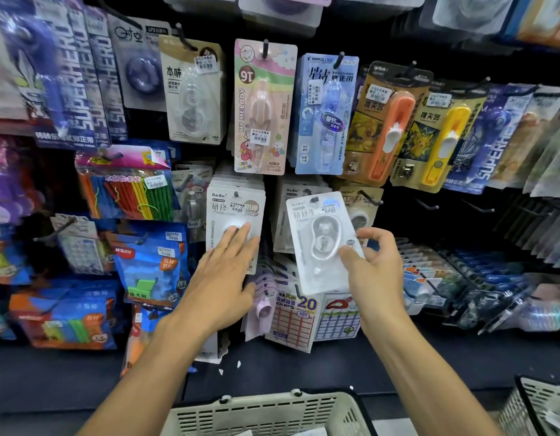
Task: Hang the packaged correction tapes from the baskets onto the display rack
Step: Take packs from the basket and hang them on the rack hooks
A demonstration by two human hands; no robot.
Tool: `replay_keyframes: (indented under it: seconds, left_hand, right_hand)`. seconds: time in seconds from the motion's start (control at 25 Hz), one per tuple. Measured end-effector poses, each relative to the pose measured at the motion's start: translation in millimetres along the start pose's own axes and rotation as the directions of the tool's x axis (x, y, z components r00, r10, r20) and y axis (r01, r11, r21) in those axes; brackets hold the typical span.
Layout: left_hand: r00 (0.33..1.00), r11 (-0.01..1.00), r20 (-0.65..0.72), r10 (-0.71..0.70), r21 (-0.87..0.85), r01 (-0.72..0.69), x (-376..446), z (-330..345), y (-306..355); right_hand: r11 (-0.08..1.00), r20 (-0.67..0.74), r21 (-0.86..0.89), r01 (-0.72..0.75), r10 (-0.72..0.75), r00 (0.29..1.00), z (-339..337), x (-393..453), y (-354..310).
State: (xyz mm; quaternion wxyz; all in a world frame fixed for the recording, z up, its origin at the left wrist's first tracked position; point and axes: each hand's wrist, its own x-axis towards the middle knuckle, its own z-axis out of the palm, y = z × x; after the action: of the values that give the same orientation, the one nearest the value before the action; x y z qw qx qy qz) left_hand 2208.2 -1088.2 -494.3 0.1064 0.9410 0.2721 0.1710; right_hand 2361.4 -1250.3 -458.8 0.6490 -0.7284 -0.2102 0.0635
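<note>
My right hand (374,272) pinches the lower right edge of a white packaged correction tape (319,243), holding it tilted in front of the display rack, its hang hole up near a black hook (314,199). My left hand (223,275) lies flat with straight fingers on a stack of white BoBo correction tape packs (236,212) hanging on the rack just to the left. A cream basket (266,413) sits below my arms at the bottom edge.
The rack is packed with hanging stationery: a pink My Melody pack (263,108), a blue pack (324,114), orange and yellow packs to the right. Bare black hooks (426,204) stick out at the right. A second basket (539,404) shows at the bottom right corner.
</note>
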Motion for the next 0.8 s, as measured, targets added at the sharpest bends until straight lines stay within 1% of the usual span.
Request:
replay_keyframes:
  seconds: [0.04, 0.08, 0.12, 0.16, 0.2, 0.24, 0.28, 0.32, 0.36, 0.4, 0.44, 0.48, 0.52, 0.56, 0.6, 0.64, 0.68, 0.72, 0.8]
  left_hand:
    - [1.000, 1.000, -0.005, 0.006, -0.006, -0.006, -0.6, 0.4, 0.3]
    - [1.000, 1.000, -0.021, 0.017, -0.011, -0.017, -1.3, 0.6, 1.1]
    - [0.998, 0.999, -0.052, 0.036, -0.012, -0.037, -3.4, 0.5, 2.4]
    - [0.994, 0.998, -0.093, 0.060, -0.012, -0.061, -6.7, 0.5, 3.4]
    - [0.989, 0.997, -0.128, 0.077, -0.011, -0.079, -11.1, 1.3, 3.7]
    - [0.988, 0.997, -0.135, 0.079, -0.005, -0.081, -16.4, 3.1, 2.8]
    - [0.994, 0.998, -0.089, 0.065, 0.013, -0.064, -26.1, 8.8, 0.1]
    - [0.999, 0.998, 0.006, 0.038, 0.045, -0.039, -38.8, 18.0, -2.6]
    - [0.991, 0.995, 0.131, 0.013, 0.091, -0.025, -53.0, 30.4, -6.0]
    - [0.964, 0.992, 0.265, -0.009, 0.124, -0.024, -69.9, 45.9, -10.2]
    - [0.920, 0.991, 0.391, -0.037, 0.134, -0.018, -91.0, 64.2, -15.7]
    - [0.869, 0.989, 0.490, -0.067, 0.145, -0.006, -113.0, 83.6, -22.9]
    - [0.820, 0.985, 0.564, -0.094, 0.172, -0.005, -135.4, 102.8, -31.1]
    - [0.769, 0.979, 0.630, -0.111, 0.203, -0.025, -157.6, 119.7, -39.5]
    - [0.717, 0.974, 0.687, -0.121, 0.221, -0.046, -178.4, 134.2, -47.5]
    - [0.665, 0.971, 0.735, -0.135, 0.231, -0.058, -196.8, 147.9, -55.3]
    - [0.618, 0.969, 0.772, -0.148, 0.240, -0.067, -211.5, 160.7, -61.9]
    - [0.579, 0.967, 0.799, -0.160, 0.246, -0.072, -223.5, 172.4, -66.8]
    - [0.528, 0.965, 0.831, -0.177, 0.251, -0.071, -237.3, 194.7, -69.6]
  right_hand:
    - [0.996, 0.008, 0.051, -0.074, 0.074, 0.997, 3.6, 3.8, 3.6]
    - [0.970, 0.053, 0.151, -0.193, 0.187, 0.981, 7.5, 7.2, 7.4]
    - [0.909, 0.133, 0.251, -0.332, 0.307, 0.942, 9.8, 9.7, 12.0]
    - [0.844, 0.199, 0.297, -0.447, 0.403, 0.893, 9.3, 10.8, 17.7]
    - [0.807, 0.228, 0.298, -0.510, 0.459, 0.859, 5.9, 13.4, 25.5]
    - [0.800, 0.229, 0.275, -0.534, 0.485, 0.844, 2.0, 18.0, 36.0]
    - [0.814, 0.210, 0.229, -0.534, 0.494, 0.844, -0.9, 17.7, 47.8]
    - [0.842, 0.178, 0.146, -0.519, 0.493, 0.851, -1.9, 14.8, 63.1]
    - [0.866, 0.153, 0.036, -0.499, 0.488, 0.859, -0.9, 7.0, 80.3]
    - [0.871, 0.148, -0.073, -0.486, 0.491, 0.858, 1.8, -5.9, 102.7]
    - [0.857, 0.174, -0.176, -0.484, 0.511, 0.842, 5.5, -26.3, 131.2]
    - [0.830, 0.220, -0.270, -0.488, 0.547, 0.808, 9.0, -50.6, 166.4]
    - [0.786, 0.274, -0.369, -0.496, 0.602, 0.750, 9.9, -78.0, 202.1]
    - [0.733, 0.321, -0.468, -0.494, 0.661, 0.678, 9.0, -107.4, 235.6]
    - [0.677, 0.345, -0.569, -0.468, 0.713, 0.611, 7.3, -133.8, 263.8]
    - [0.633, 0.359, -0.658, -0.408, 0.740, 0.569, 6.8, -153.2, 290.0]
    - [0.605, 0.372, -0.722, -0.336, 0.749, 0.549, 7.7, -165.1, 311.4]
    - [0.597, 0.380, -0.753, -0.276, 0.737, 0.559, 11.7, -170.8, 326.9]
    - [0.597, 0.355, -0.770, -0.226, 0.695, 0.625, 22.9, -168.5, 341.2]
